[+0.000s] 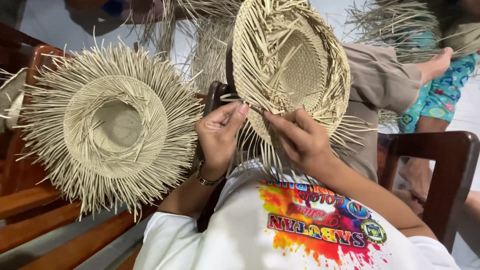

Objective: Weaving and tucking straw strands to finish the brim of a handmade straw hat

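Weaving a straw hat brim

Pinching loose strands at the near rim, the left hand and right hand close thumb and fingers on the unfinished straw hat — held centre, upturned, its hollow crown empty. A second fringed hat rests left on a wooden bench — also empty.

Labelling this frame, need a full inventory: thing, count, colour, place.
unfinished straw hat: 1, pale tan, centre top, loose strands at the brim, both hands on its lower edge
second straw hat: 1, pale tan, left, lying on the wooden bench
wooden bench: 1, reddish brown, lower left
wooden chair arm: 1, dark brown, right
more straw weaving: pale tan, top right, count unclear
another person's leg: patterned teal cloth, right
bracelet: 1, metal, left wrist
left hand: pinching strands
right hand: pinching strands
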